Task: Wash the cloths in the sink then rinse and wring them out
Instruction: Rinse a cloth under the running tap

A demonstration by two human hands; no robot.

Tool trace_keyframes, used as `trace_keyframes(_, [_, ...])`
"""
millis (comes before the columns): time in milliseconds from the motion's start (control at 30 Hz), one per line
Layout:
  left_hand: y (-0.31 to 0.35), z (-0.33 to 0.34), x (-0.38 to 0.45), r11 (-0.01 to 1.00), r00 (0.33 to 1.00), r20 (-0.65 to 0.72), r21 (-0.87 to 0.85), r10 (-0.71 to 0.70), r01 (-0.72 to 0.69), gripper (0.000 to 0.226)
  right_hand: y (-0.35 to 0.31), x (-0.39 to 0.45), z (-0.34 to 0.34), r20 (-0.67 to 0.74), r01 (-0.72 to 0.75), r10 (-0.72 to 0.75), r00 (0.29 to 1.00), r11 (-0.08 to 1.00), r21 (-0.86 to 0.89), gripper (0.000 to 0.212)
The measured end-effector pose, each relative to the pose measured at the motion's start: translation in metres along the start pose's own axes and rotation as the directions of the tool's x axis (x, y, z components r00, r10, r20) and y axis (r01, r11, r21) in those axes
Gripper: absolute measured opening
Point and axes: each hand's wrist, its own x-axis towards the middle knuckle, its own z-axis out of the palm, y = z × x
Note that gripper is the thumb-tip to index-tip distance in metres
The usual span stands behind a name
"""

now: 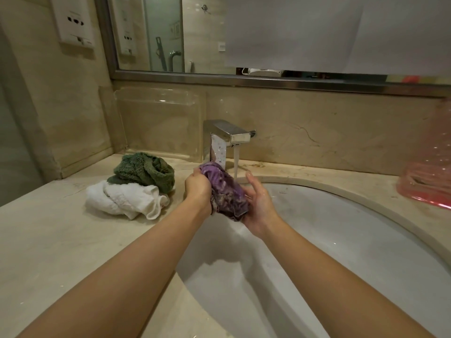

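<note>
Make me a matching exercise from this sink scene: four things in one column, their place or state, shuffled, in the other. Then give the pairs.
1. purple cloth
2. green cloth
3. white cloth
4. faucet

A. running water into the sink
B. on the counter, nearest the person
C. held between left hand and right hand
D. on the counter, behind the white one

Pairs: 1-C, 2-D, 3-B, 4-A
</note>
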Motion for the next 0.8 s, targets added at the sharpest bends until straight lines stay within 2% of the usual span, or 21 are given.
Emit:
trace_keyframes(67, [0.002, -0.001, -0.002, 0.999, 1.0, 0.012, -0.038, -0.011, 0.012, 0.05, 0.001, -0.002, 0.006, 0.08, -0.016, 0.023, 0.997, 0.996, -0.089, 0.053])
trace_keyframes(133, [0.003, 0.0, -0.007, 1.0, 0.999, 0.039, -0.012, 0.004, -0.004, 0.048, 0.005, -0.002, 0.013, 0.113, -0.017, 0.027, 0.993, 0.996, -0.088, 0.05])
trace_keyframes(233, [0.001, 0.002, -0.01, 0.998, 0.995, 0.102, 0.056, 0.006, -0.012, 0.057, 0.014, 0.003, 0.015, -0.027, 0.037, -0.044, 0.999, 0.978, -0.203, 0.045])
trace_keyframes(300, [0.0, 0.003, -0.012, 0.987, 0.982, 0.19, 0.158, 0.009, -0.039, 0.073, 0.016, 0.008, 0.01, -0.153, 0.131, -0.175, 0.973, 0.957, -0.26, 0.037])
trace_keyframes(367, [-0.006, 0.004, -0.01, 0.945, 0.973, 0.228, 0.31, 0.029, -0.101, 0.087, 0.012, 0.013, 0.004, -0.226, 0.221, -0.268, 0.936, 0.952, -0.211, 0.037])
trace_keyframes(433, [-0.012, 0.005, -0.01, 0.909, 0.971, 0.237, 0.397, 0.034, -0.129, 0.096, 0.005, 0.011, 0.001, -0.256, 0.271, -0.295, 0.92, 0.954, -0.128, 0.038])
trace_keyframes(500, [-0.018, 0.006, -0.006, 0.863, 0.951, 0.307, 0.486, -0.02, -0.139, 0.089, 0.001, 0.011, -0.001, -0.273, 0.272, -0.283, 0.919, 0.959, -0.076, 0.037])
trace_keyframes(567, [-0.019, 0.006, -0.004, 0.827, 0.925, 0.372, 0.54, -0.071, -0.154, 0.063, 0.0, 0.011, -0.001, -0.271, 0.256, -0.265, 0.926, 0.964, -0.068, 0.039])
trace_keyframes(633, [-0.018, 0.005, -0.004, 0.849, 0.921, 0.388, 0.496, -0.029, -0.183, 0.043, 0.0, 0.01, -0.001, -0.244, 0.257, -0.273, 0.931, 0.962, -0.094, 0.04])
trace_keyframes(800, [-0.015, 0.009, -0.004, 0.876, 0.947, 0.288, 0.409, 0.141, -0.254, 0.037, -0.002, 0.014, 0.004, -0.199, 0.258, -0.304, 0.932, 0.94, -0.225, 0.038])
